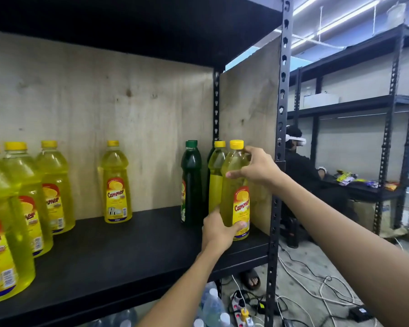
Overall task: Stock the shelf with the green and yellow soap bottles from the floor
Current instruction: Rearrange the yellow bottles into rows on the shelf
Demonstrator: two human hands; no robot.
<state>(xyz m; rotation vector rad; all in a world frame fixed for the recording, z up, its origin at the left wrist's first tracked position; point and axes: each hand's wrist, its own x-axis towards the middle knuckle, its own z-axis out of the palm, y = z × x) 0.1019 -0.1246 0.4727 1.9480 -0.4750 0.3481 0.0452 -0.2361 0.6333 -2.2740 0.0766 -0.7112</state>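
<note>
A yellow soap bottle [236,185] stands upright at the right end of the black shelf board [128,251], close to the plywood side panel. My left hand [219,228] grips its base and my right hand [255,167] grips its shoulder. Right behind it stands a second yellow bottle [215,175], with a green bottle partly hidden behind that. Another green bottle [191,182] is a little to the left. A lone yellow bottle [116,182] stands mid-shelf at the back. Three yellow bottles [28,199] line up at the left end.
A perforated black upright [278,161] frames the shelf's right front corner. Below on the floor lie clear water bottles [213,305], a power strip [242,308] and tangled cables. Another person wearing a headset [295,140] sits at a neighbouring rack on the right.
</note>
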